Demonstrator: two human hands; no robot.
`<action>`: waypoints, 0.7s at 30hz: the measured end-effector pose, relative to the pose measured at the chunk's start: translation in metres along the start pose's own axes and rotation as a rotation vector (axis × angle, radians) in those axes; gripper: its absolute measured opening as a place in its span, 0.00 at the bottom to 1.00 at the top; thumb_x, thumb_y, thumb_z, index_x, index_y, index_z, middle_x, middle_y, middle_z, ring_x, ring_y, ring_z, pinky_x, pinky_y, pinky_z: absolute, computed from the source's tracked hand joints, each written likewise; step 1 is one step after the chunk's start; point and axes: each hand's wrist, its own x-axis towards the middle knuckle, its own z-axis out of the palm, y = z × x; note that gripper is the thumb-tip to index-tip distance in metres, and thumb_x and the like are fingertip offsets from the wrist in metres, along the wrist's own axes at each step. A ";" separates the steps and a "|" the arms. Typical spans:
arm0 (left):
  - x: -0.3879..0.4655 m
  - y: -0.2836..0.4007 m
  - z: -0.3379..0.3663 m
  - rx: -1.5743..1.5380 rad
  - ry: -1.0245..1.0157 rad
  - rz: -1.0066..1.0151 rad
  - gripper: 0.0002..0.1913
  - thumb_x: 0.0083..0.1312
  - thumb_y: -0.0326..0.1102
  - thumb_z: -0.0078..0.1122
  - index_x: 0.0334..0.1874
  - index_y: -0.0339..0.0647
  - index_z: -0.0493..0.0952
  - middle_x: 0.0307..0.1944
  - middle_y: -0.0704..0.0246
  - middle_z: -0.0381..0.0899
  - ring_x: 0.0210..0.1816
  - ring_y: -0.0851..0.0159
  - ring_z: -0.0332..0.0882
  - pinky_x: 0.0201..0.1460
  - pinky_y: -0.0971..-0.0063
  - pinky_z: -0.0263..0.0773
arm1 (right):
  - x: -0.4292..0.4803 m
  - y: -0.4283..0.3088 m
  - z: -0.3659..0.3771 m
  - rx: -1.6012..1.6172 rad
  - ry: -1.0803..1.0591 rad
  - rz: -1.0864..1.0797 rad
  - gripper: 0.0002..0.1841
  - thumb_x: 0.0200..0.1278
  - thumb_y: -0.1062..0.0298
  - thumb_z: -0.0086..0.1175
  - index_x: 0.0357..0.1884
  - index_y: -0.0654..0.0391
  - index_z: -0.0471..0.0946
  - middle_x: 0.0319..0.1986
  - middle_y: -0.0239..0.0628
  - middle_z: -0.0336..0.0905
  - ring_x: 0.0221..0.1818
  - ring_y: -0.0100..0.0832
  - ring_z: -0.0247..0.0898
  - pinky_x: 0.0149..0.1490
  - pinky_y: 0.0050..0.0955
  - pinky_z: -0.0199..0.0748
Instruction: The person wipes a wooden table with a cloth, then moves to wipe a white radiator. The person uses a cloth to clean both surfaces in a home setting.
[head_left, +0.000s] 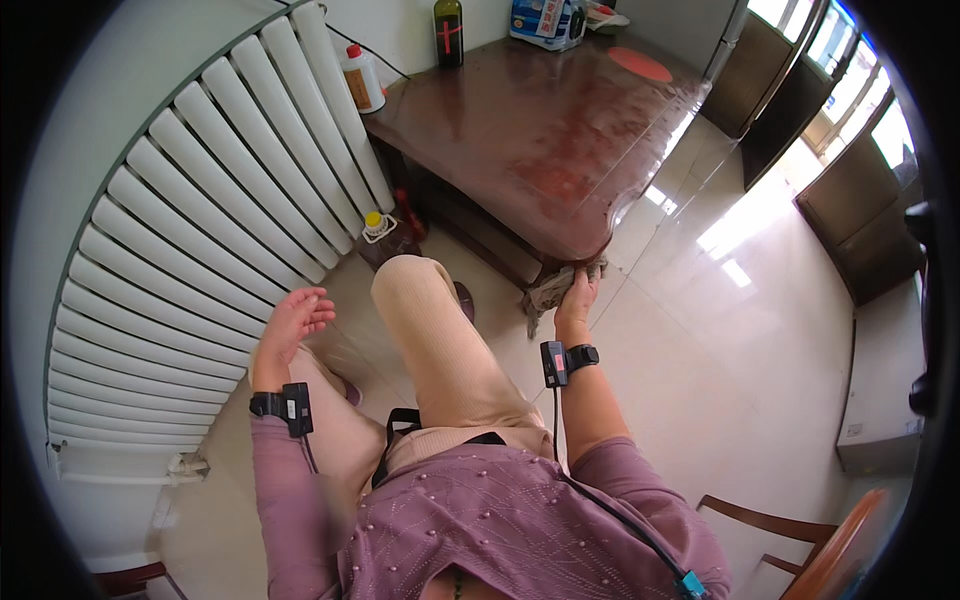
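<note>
A crumpled grey-brown cloth (551, 291) is gripped in my right hand (577, 296), pressed against the leg and underside at the near corner of a dark red wooden table (517, 142). Part of the cloth hangs down below the corner. My left hand (300, 319) is raised over my left knee, beside the white radiator (202, 217), with its fingers loosely curled and apart and nothing in it. The tabletop looks glossy, with streaky reddish patches.
A jug with a yellow cap (379, 236) stands on the floor between radiator and table. On the table are a white bottle with a red cap (364, 82), a dark green glass bottle (448, 37), a blue package (547, 22) and a red round mat (639, 64). A wooden chair (772, 521) stands behind right.
</note>
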 end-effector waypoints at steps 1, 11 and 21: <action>0.007 -0.001 -0.002 -0.013 -0.006 0.010 0.14 0.76 0.37 0.48 0.58 0.39 0.73 0.46 0.66 0.82 0.43 0.70 0.81 0.46 0.77 0.75 | 0.003 0.007 -0.004 -0.088 0.077 0.046 0.22 0.70 0.66 0.48 0.65 0.58 0.67 0.55 0.39 0.75 0.54 0.35 0.72 0.58 0.33 0.71; 0.072 -0.001 -0.019 -0.021 -0.078 0.023 0.14 0.76 0.39 0.47 0.57 0.40 0.73 0.45 0.67 0.82 0.43 0.71 0.81 0.45 0.78 0.76 | -0.008 -0.012 -0.016 -0.117 0.145 0.201 0.15 0.68 0.70 0.49 0.56 0.59 0.72 0.46 0.39 0.79 0.46 0.36 0.78 0.49 0.36 0.77; 0.121 -0.022 -0.030 -0.184 -0.025 -0.033 0.13 0.75 0.37 0.48 0.55 0.40 0.75 0.41 0.70 0.82 0.41 0.73 0.80 0.44 0.79 0.74 | -0.020 0.004 0.000 -0.234 0.237 0.629 0.19 0.75 0.62 0.38 0.59 0.60 0.71 0.52 0.42 0.79 0.53 0.40 0.77 0.58 0.43 0.76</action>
